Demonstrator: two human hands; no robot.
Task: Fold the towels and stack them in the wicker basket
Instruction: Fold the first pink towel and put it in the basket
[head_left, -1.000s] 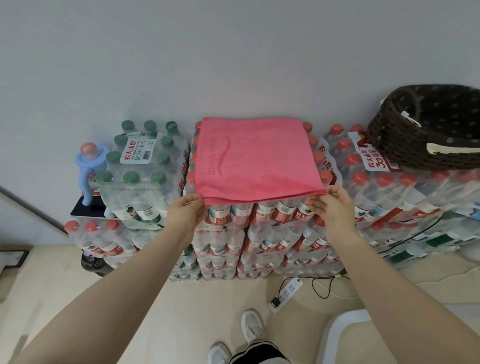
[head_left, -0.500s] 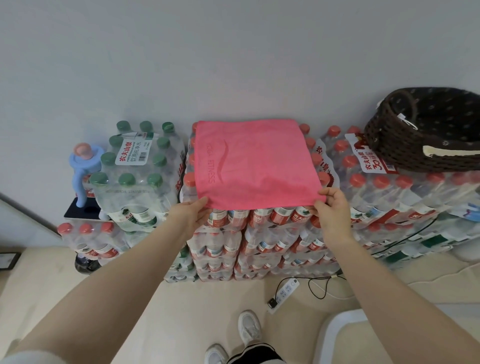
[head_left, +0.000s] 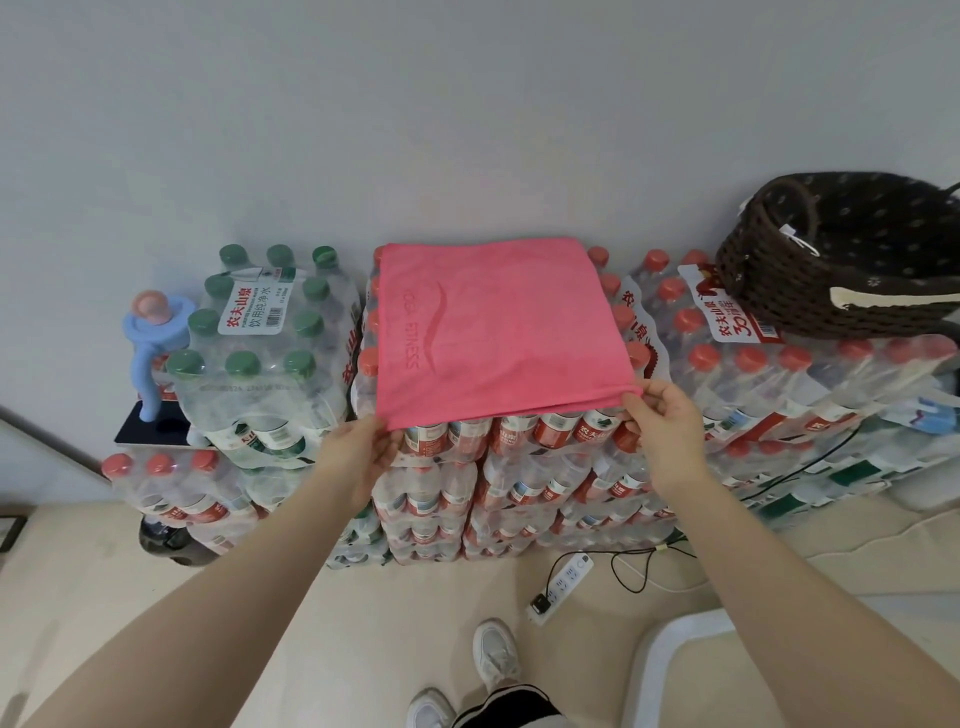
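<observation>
Folding is judged partly done: the pink towel (head_left: 498, 332) lies flat in layers on the stacked packs of bottled water (head_left: 545, 441). Its near corners are pinched by the left hand (head_left: 358, 452) and the right hand (head_left: 665, 426). One pale towel is seen in the wicker basket (head_left: 810, 275); further folding and stacking remain.
</observation>
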